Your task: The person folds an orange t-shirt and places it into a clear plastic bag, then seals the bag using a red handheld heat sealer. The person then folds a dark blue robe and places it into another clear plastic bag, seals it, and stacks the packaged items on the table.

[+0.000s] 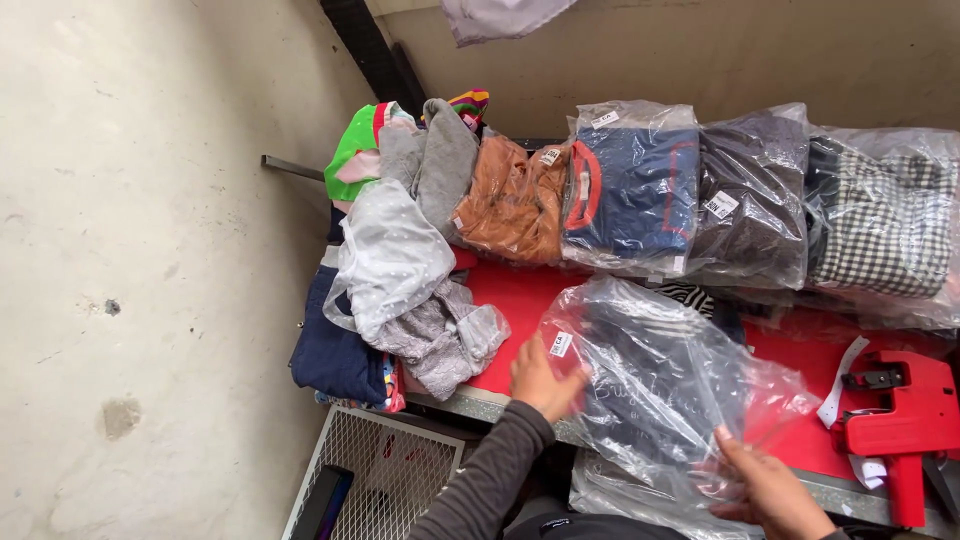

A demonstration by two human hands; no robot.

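fingers of the left hand (545,382) curled together on the near-left edge of a clear plastic bag (665,385) holding a dark folded garment, pinching film just below the small white sticker (561,344). fingers of the right hand (765,490) closed on the loose open end of the same bag, at its near-right corner. bag lying flat between the two hands on the red table (515,300) — touching it, slack film bunched toward the right fingers. beyond the fingers, a row of bagged folded clothes: orange top (510,200), blue sweater (635,185), dark grey garment (750,200), checked garment (880,220). off to the left of the left fingers, a loose heap of grey and white clothes (410,290). just right of the right fingers, a red price-label gun (900,420). looks like the step of smoothing and settling the packed garment — next move likely calls for pulling the film taut from both ends without tearing it, and keeping the sticker flat.
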